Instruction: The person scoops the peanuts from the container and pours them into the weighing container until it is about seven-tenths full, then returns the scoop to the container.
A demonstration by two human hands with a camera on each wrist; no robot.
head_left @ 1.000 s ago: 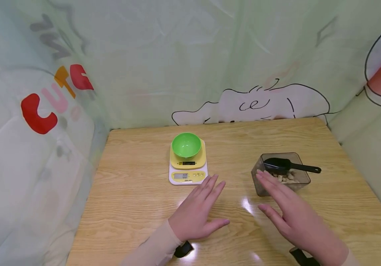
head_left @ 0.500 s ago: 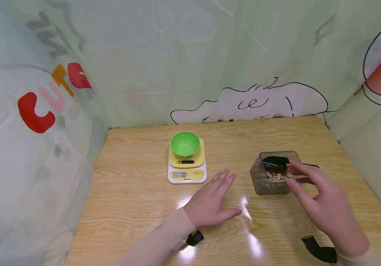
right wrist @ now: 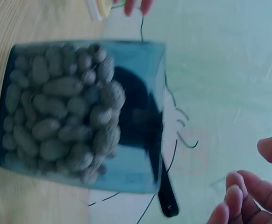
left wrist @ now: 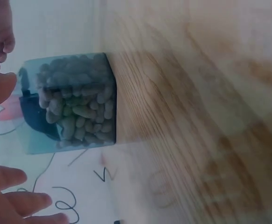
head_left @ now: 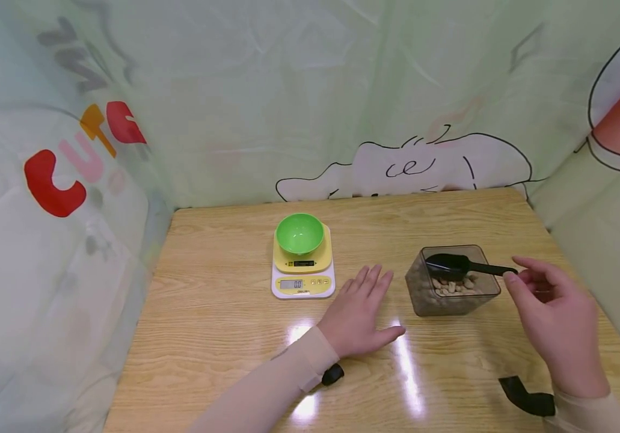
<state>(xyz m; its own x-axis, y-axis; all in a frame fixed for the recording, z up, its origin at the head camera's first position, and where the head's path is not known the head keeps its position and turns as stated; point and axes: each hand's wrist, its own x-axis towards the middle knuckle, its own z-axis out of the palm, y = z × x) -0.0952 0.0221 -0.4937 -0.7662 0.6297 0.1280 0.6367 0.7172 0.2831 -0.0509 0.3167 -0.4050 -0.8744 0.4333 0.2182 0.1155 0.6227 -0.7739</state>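
One shiny black scoop in one see-through bin. Right hand loose right of the bin, thumb and fingertips apart; left hand spread wide, bin's left. One scale, one green bowl further left.

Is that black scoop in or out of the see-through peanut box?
Mostly in: the scoop lies with its blade inside the box, while its handle sticks out over the edge.

Pale beige sleeves, plain cuffs, black wrist pieces

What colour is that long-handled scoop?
The long-handled scoop is black, best seen in the head view.
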